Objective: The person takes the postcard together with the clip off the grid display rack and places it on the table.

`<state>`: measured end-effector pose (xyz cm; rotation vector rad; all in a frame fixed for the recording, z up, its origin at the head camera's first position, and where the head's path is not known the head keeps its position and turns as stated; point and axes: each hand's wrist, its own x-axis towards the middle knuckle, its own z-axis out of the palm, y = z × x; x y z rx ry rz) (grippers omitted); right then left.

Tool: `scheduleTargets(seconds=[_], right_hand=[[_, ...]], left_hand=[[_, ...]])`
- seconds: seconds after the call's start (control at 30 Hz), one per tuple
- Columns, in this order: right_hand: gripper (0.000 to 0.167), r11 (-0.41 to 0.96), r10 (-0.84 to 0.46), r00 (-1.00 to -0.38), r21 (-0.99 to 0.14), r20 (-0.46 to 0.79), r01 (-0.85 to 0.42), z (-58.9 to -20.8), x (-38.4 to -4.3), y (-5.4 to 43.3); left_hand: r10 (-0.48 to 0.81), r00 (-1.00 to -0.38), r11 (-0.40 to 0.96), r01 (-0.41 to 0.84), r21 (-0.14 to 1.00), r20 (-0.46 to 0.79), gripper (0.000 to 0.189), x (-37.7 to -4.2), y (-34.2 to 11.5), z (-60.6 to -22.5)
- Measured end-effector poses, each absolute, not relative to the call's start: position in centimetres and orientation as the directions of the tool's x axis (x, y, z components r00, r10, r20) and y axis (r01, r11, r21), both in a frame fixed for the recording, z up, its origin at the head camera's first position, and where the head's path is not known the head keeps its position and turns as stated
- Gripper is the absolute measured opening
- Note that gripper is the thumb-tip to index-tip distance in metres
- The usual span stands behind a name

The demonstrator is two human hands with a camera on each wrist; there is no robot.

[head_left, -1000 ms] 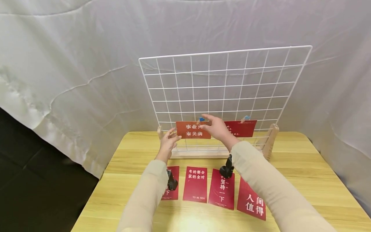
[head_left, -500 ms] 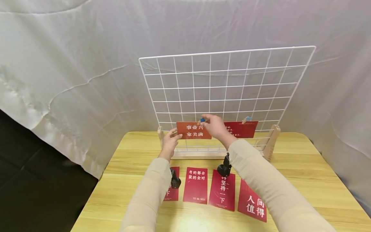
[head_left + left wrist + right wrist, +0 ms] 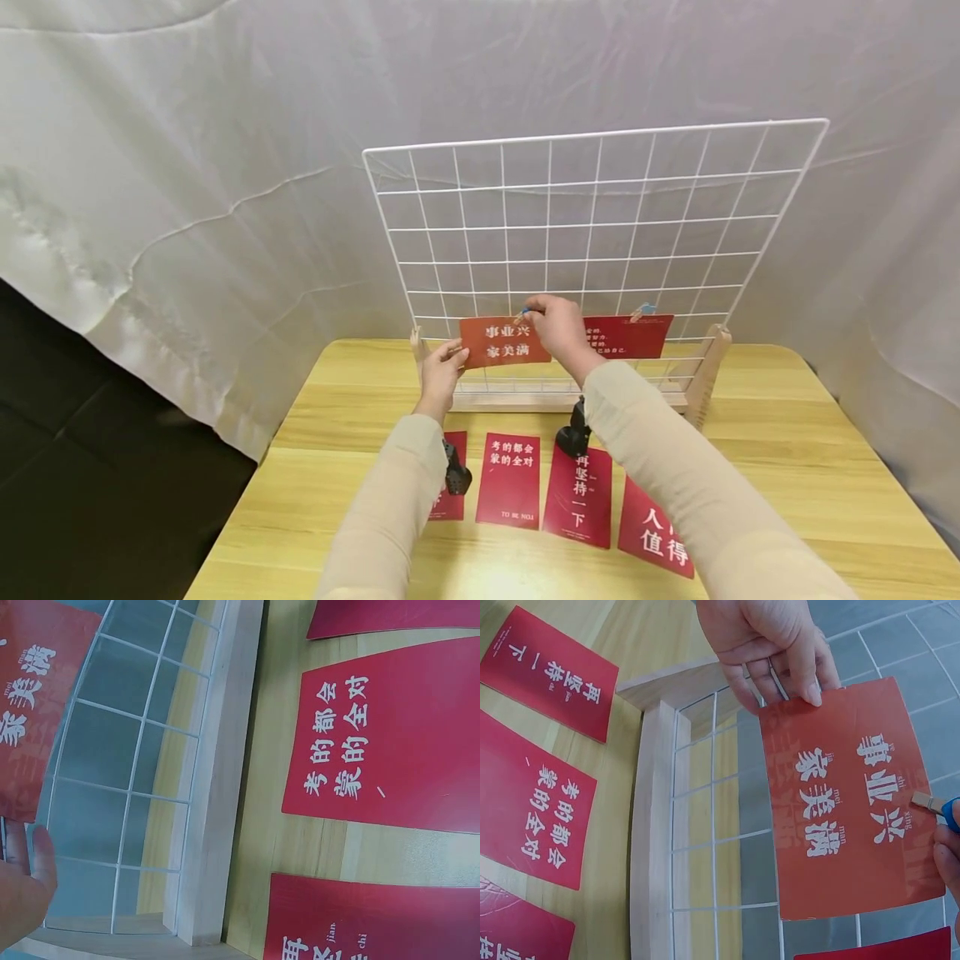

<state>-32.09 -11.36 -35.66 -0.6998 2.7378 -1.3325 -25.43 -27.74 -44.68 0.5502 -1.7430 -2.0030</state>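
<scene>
An orange-red card with white characters (image 3: 501,343) is held upright against the lower part of the white wire grid (image 3: 600,258). My left hand (image 3: 441,375) pinches its left edge, the thumb in front and fingers behind in the right wrist view. At its top edge a small wooden clothespin with a blue top (image 3: 934,804) sits over the card. My right hand (image 3: 561,333) pinches the clothespin's blue end; only its fingertips show in the right wrist view. To the right, a dark red card (image 3: 637,337) hangs on the grid from a clothespin with a light blue top (image 3: 642,311).
Several red cards lie in a row on the wooden table (image 3: 315,500), among them a "TO BE NO.1" card (image 3: 508,483) and one at right partly under the right sleeve (image 3: 648,533). The grid stands in a wooden base (image 3: 517,403). Pale curtains surround the table.
The orange-red card has tilted slightly and moved a little right with my left hand. My right hand now covers more of the clothespin's blue top. The grid appears shifted slightly right.
</scene>
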Motion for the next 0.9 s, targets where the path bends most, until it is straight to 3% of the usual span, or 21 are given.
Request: scheduleTargets(seconds=[0.67,0.9], right_hand=[[0.012,0.519,-0.368,-0.841,-0.662,0.397,-0.540,-36.6,-32.0,-11.3],[0.011,0.494,-0.337,-0.851,-0.695,0.401,-0.523,-37.0,-31.8,-11.4]], left_hand=[[-0.513,-0.858,-0.182,0.059,0.982,-0.043,0.031,-24.6,-27.9,-44.9],[-0.501,-0.865,-0.179,0.068,0.981,-0.032,0.032,-24.5,-27.9,-45.0]])
